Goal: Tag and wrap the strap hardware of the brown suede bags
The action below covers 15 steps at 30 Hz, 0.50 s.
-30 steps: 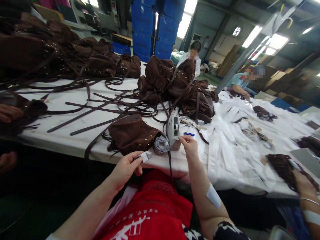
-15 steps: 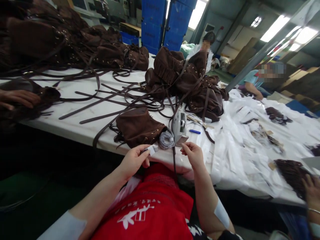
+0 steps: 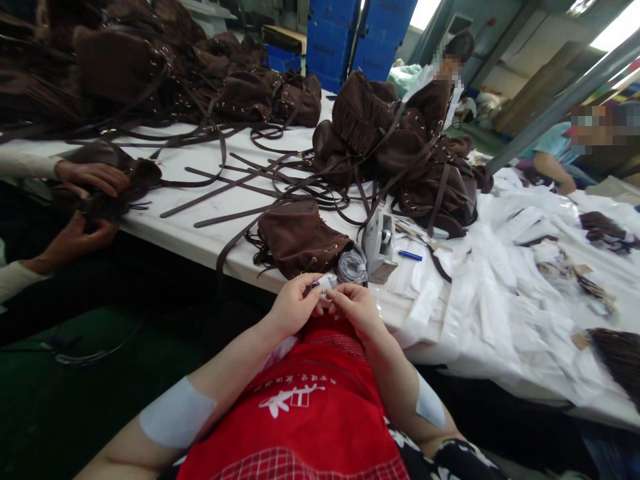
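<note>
Left of the tape dispenser [image 3: 382, 245]: brown fringed bag [image 3: 299, 233]; left hand [image 3: 295, 308], nearer the wearer, fingers pinching small white slip [image 3: 326, 283]; grey roll [image 3: 353, 265], just beside; right hand [image 3: 358, 310], fingertips bunched at slip — can't tell if gripping. Right of dispenser — blue pen [image 3: 411, 255].

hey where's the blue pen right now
In the head view, the blue pen lies right of centre, just right of the grey dispenser, below piled brown bags.
</note>
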Available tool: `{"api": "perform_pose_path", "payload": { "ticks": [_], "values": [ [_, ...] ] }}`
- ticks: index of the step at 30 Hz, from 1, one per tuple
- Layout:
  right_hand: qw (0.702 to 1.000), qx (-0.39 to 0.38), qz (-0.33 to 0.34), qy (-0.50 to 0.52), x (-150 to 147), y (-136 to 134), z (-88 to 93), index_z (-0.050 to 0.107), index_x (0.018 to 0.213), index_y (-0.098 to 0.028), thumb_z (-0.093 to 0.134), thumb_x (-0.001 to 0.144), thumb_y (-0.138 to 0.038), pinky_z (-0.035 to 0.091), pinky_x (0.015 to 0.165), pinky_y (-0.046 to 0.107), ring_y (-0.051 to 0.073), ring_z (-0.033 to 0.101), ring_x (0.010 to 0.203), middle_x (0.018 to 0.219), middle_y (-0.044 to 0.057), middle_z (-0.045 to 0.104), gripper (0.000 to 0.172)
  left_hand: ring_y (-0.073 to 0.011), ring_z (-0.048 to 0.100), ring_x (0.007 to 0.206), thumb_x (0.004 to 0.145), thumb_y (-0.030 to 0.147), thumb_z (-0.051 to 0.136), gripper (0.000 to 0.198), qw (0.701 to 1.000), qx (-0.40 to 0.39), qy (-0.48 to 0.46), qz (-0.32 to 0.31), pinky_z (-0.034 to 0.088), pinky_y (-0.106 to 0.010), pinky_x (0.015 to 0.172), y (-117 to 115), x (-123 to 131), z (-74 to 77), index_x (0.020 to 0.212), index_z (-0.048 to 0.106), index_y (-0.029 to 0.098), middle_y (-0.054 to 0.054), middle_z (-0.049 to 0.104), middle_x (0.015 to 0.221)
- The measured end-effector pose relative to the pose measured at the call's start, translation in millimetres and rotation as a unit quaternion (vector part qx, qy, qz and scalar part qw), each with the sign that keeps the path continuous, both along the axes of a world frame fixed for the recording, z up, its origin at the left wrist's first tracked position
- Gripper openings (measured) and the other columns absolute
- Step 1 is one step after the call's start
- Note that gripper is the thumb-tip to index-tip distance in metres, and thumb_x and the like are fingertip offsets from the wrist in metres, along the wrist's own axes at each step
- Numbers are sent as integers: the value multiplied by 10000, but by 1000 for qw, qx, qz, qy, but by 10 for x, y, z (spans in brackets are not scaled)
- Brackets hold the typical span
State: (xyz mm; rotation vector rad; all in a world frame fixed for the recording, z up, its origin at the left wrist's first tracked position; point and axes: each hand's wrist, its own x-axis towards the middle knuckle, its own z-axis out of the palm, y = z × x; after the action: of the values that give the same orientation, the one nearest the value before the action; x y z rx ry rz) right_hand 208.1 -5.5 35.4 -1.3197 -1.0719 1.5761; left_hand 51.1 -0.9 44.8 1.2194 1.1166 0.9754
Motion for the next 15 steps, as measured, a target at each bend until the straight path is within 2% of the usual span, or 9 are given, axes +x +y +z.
{"api": "perform_pose_path", "payload": {
  "ticks": [4, 8, 15],
  "values": [
    [1000, -12, 1, 13, 7, 1, 19, 622, 610, -160, 801, 630, -540, 387, 399, 188, 84, 520, 387, 510, 12, 650, 421, -102, 580, 460, 824, 356, 610, 341, 1000, 14, 6, -4, 497, -211, 456, 3, 2, 4, 1061, 635, 111, 8, 644, 673],
    [999, -16, 6, 45, -8, -21, 5, 679, 719, -155, 824, 602, -490, 487, 523, 218, 118, 631, 519, 668, 39, 730, 383, -90, 567, 435, 878, 382, 576, 335, 999, 37, 33, 5, 498, -203, 463, 4, -13, -15, 1070, 639, 116, 22, 621, 649],
    [998, 47, -50, 15, -136, 2, -95, 707, 720, -177, 768, 653, -412, 498, 557, 263, 148, 617, 555, 678, 31, 723, 252, -79, 580, 455, 942, 372, 475, 326, 990, 95, 100, 17, 509, -204, 483, -14, -44, 9, 1134, 622, 153, -15, 669, 826]
  ]
}}
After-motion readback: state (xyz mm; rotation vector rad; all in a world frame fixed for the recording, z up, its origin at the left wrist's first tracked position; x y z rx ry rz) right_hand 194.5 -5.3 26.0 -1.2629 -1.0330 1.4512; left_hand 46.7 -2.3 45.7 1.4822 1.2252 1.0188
